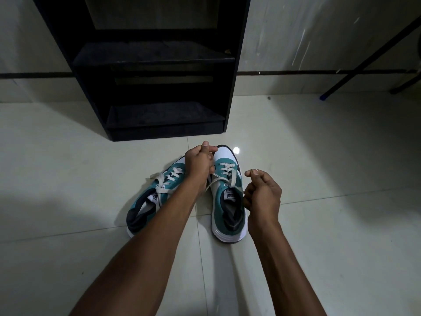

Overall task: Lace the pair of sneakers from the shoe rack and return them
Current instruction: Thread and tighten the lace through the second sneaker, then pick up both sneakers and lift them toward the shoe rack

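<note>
Right sneaker (228, 197): teal and white, stood on the tiled floor (319, 179) in front of the shoe rack (145, 65), toe toward the rack; its lace (227, 171) crossed through the lower eyelets, both ends drawn out to the sides.
Left sneaker (151, 197): just beside the right one, angled with its heel to the left; the left forearm crossed over it and hid part of it; its cream lace lay loosely crossed over the tongue.
Left hand (199, 161): over the gap between the two toes; its grip was closed on one end of the right sneaker's lace, which ran taut from the fist down to the eyelets.
Right hand (262, 192): just right of the right sneaker, fingers curled; its grip was pinched shut on the other lace end, the tip showing at the fingertips.
Shoe rack: black, open-fronted, its visible shelves bare, standing against the wall.
Floor: pale glossy tiles.
</note>
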